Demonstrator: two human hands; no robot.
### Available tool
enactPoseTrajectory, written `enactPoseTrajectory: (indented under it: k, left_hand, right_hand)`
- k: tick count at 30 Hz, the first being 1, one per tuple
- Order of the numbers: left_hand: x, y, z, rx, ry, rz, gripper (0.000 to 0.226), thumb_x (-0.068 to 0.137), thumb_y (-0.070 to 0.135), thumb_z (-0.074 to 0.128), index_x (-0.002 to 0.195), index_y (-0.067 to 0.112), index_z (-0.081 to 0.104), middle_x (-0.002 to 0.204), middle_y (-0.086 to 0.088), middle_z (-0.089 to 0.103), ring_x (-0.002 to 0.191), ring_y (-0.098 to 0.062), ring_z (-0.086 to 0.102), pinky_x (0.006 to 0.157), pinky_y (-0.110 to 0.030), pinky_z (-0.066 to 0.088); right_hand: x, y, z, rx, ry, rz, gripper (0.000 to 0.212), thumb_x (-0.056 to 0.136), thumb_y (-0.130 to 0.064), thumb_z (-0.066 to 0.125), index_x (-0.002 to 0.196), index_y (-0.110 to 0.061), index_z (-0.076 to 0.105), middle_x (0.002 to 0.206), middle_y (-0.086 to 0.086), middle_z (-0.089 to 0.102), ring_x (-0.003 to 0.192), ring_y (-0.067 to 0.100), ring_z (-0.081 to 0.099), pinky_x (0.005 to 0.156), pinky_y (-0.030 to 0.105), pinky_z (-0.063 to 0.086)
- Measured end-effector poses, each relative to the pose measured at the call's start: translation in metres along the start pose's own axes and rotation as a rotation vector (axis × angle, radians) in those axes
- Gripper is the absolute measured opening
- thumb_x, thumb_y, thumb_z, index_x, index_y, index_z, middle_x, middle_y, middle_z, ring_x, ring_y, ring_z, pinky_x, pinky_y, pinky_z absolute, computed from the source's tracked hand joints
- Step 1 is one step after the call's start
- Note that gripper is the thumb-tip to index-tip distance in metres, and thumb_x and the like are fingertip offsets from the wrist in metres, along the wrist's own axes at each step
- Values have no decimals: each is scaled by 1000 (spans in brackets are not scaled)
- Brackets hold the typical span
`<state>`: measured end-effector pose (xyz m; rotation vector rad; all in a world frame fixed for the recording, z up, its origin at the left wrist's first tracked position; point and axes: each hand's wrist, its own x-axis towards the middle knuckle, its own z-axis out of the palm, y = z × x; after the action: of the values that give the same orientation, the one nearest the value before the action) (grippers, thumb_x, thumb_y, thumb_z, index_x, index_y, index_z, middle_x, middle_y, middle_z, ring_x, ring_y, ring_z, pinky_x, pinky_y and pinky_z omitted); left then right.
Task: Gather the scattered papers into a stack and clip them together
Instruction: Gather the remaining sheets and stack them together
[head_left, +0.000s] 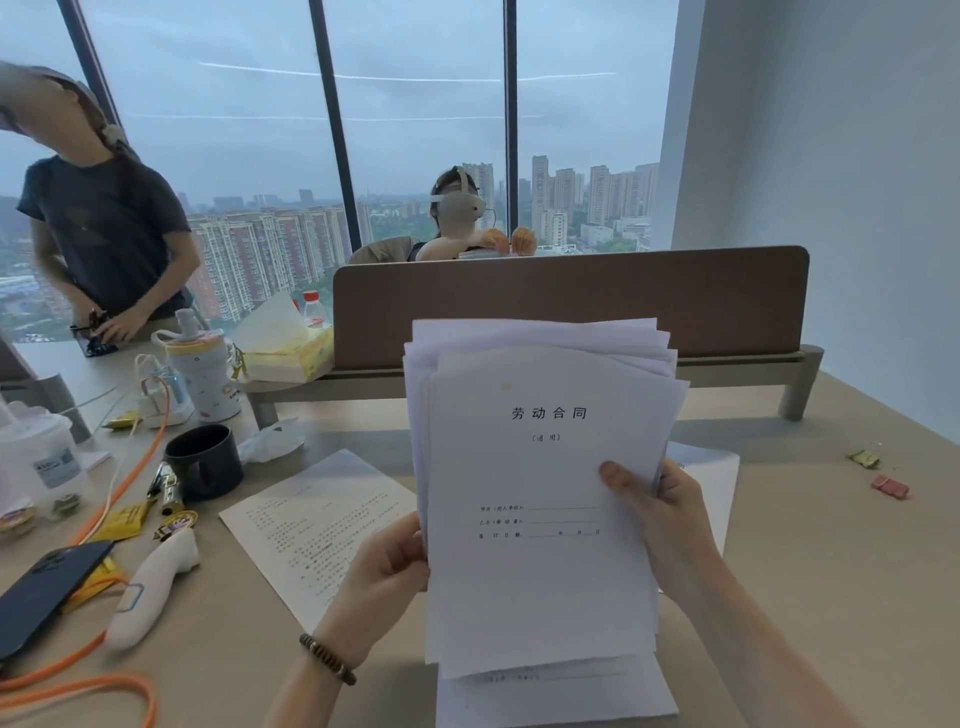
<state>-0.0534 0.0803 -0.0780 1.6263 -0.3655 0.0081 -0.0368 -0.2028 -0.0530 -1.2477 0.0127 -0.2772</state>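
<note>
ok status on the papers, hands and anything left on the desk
Left hand and right hand both grip the paper stack, upright, edges uneven. One printed sheet loose on the desk. No clip on yet.

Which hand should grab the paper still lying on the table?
Probably the left hand. The loose sheet lies flat just beside it, left of the held stack, while the right hand grips the stack's far edge.

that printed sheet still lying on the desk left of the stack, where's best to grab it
Probably its near right corner, coming from the right. The printed sheet lies flat on the desk, that corner nearest the left hand, away from the mug; the hand would first have to release the stack.
</note>
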Motion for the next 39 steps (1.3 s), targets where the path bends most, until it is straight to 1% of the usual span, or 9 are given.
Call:
enactPoseTrajectory:
  k: [4, 6, 9, 14, 18, 22, 27, 31, 39]
  left_hand:
    - [-4, 9, 6, -214, -22, -38, 47, 73, 25, 65, 116, 6, 69, 108, -13, 73, 91, -27, 68, 76, -36, 53]
    - [-1, 13, 15, -59, 64, -31, 31, 81, 30, 75, 105, 10, 72, 101, -7, 77, 92, -25, 72, 76, -36, 59]
    - [5, 19, 28, 149, 232, -37, 4, 84, 18, 74, 87, 19, 73, 85, 7, 78, 76, -14, 74, 64, -30, 60]
    - [8, 20, 25, 13, 277, -22, 12, 79, 11, 79, 89, 16, 75, 87, 3, 79, 77, -13, 74, 65, -28, 60]
    - [3, 9, 26, -105, 282, -68, 17, 76, 2, 78, 90, 12, 77, 91, -3, 80, 80, -15, 75, 65, -25, 58]
    - [1, 6, 35, -44, 295, -136, 15, 81, 2, 73, 77, 16, 77, 80, 2, 80, 70, -12, 74, 58, -21, 56]
    - [7, 8, 42, 60, 372, -134, 11, 81, 10, 76, 74, 18, 71, 62, 15, 75, 59, -8, 71, 48, -15, 52]
    - [8, 6, 46, 111, 418, -113, 14, 83, 12, 74, 71, 20, 72, 62, 13, 75, 59, -7, 71, 51, -20, 56]
    - [11, 7, 39, 86, 290, -117, 5, 86, 18, 71, 91, 20, 73, 87, 5, 79, 77, -16, 75, 66, -35, 62]
  right_hand:
    - [-2, -3, 5, 104, 5, -20, 15, 90, -3, 66, 104, -5, 71, 103, 13, 78, 84, 28, 75, 71, 40, 62]
    - [-3, -5, 9, 113, 15, -41, 15, 88, -5, 67, 102, -8, 71, 102, 12, 78, 83, 26, 75, 69, 38, 62]
    - [-3, -12, 13, 56, 34, -90, 13, 83, -13, 74, 95, -10, 73, 101, 14, 78, 82, 29, 72, 72, 43, 61]
    - [-4, -27, 14, -108, -51, -199, 18, 83, -19, 76, 100, -13, 70, 94, 4, 78, 81, 23, 73, 69, 41, 62]
    - [-10, -9, 11, -371, -136, -235, 40, 84, -40, 76, 120, -32, 61, 114, -6, 74, 103, 18, 71, 83, 49, 60]
    - [-16, 14, 2, -372, -89, -183, 36, 90, -20, 73, 120, -35, 61, 113, -15, 73, 103, 8, 70, 88, 46, 58]
    - [-22, 18, 5, -481, 29, -197, 30, 86, -20, 76, 101, -40, 60, 92, -26, 73, 84, -5, 68, 70, 28, 53]
    - [-28, 18, 15, -492, 125, -202, 24, 80, -21, 82, 86, -33, 62, 81, -8, 72, 76, 9, 67, 66, 34, 56]
    - [-32, 26, 14, -378, 100, -15, 43, 72, -24, 89, 102, -35, 59, 98, -7, 73, 90, 19, 71, 77, 48, 62]
